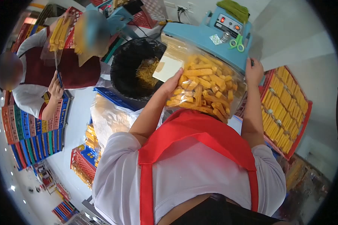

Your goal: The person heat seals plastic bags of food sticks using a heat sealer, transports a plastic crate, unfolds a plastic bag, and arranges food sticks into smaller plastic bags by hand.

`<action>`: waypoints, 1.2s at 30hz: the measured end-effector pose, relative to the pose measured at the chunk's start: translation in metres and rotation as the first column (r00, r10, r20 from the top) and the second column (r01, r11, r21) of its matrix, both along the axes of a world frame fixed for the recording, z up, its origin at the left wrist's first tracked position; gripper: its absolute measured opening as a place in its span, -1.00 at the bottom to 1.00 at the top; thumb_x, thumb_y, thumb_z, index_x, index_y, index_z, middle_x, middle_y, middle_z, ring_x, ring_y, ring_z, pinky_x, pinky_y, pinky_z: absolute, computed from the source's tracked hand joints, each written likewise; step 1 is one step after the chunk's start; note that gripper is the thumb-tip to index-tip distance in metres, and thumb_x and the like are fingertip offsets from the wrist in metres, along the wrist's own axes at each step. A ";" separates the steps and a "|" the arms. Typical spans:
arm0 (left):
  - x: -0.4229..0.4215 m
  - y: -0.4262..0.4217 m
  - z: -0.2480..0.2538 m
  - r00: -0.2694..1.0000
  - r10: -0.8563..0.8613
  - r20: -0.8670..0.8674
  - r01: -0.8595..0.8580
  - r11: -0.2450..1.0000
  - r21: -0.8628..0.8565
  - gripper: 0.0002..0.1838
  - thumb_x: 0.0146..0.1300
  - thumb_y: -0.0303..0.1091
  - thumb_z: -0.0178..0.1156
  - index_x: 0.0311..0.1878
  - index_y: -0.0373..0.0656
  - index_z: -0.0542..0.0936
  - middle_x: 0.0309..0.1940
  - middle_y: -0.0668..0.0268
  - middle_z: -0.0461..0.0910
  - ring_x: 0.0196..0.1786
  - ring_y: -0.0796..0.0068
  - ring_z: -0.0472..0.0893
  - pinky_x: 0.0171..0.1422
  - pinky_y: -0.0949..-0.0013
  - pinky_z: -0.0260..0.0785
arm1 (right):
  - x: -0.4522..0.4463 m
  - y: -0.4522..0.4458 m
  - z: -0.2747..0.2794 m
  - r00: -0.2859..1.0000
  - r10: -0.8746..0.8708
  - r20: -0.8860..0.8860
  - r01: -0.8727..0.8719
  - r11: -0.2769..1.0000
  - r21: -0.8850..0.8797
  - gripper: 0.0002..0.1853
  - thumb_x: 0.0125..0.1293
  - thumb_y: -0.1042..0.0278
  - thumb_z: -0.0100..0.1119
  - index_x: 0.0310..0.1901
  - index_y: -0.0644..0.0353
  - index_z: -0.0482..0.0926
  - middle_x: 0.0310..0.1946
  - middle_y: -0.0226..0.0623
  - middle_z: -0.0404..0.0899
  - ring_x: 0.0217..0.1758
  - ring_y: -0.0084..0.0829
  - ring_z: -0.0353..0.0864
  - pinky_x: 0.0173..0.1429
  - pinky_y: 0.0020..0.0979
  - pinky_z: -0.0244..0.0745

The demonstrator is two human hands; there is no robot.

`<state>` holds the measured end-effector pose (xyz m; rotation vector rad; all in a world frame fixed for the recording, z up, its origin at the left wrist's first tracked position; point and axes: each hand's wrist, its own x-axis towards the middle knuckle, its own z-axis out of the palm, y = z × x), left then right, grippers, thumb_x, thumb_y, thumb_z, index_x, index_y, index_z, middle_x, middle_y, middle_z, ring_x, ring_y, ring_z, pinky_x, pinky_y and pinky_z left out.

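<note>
A clear plastic bag (204, 84) full of yellow-orange sticks lies against the front of a blue bag sealer (199, 35). My left hand (172, 81) grips the bag's left side, with the thumb on the plastic. At the sealer's right end, my right hand (254, 72) is closed around a small dark part I cannot make out clearly. The bag's top edge is at the sealer's front and partly hidden. Green scissors (237, 43) and a green cloth (233, 10) rest on the sealer.
A black-lined bin (120, 67) with yellow scraps stands left of the sealer. A red crate (308, 112) of bundled yellow sticks is at right. On the left, a co-worker (60, 67) holds a bag of sticks (59, 37) and a blue-handled tool (59, 79). Stacked crates (33, 120) stand behind.
</note>
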<state>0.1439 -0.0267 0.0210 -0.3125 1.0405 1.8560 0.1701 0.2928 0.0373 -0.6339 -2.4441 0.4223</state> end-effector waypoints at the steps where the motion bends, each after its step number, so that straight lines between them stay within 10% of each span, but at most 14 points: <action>1: 0.000 0.000 0.001 1.000 -0.007 -0.019 0.007 1.000 -0.008 -0.43 0.23 0.10 -0.20 0.07 -0.22 0.32 -0.15 0.21 0.49 -0.20 0.40 0.54 -0.12 0.34 0.43 | 0.000 -0.001 0.002 1.000 -0.016 0.005 0.016 1.000 0.000 -0.71 0.10 0.15 0.03 -0.34 0.22 0.55 -0.39 -0.15 0.52 -0.29 -0.14 0.47 -0.20 -0.26 0.35; 36: 0.003 0.007 0.018 0.993 0.019 -0.115 -0.038 0.986 -0.165 -0.39 0.23 0.10 -0.21 0.13 -0.25 0.24 -0.01 0.16 0.39 -0.05 0.38 0.47 -0.01 0.36 0.36 | -0.002 0.001 -0.003 1.000 -0.026 -0.002 0.026 0.999 -0.042 -0.73 0.07 0.14 0.04 -0.37 0.17 0.56 -0.41 -0.20 0.52 -0.30 -0.16 0.46 -0.19 -0.25 0.33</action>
